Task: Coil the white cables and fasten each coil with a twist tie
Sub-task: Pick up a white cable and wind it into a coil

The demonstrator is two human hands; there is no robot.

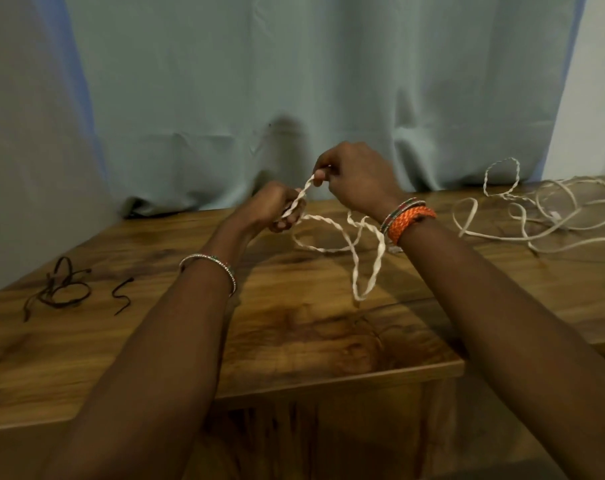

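— Camera position?
— Single head-worn view, looking forward and down along both forearms onto the wooden table (294, 341).
— Range?
— Close; fingers (320, 174) sit mid-frame, curtain (294, 81) just beyond them, table edge nearer the wearer.

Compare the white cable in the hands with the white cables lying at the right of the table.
The held cable is gripped by the left hand and right hand, partly lifted; the loose cables lie untouched on the wooden table. The held cable hangs in a few loops at centre; the loose cables sprawl in a wider tangle. Both are white and not yet tied.
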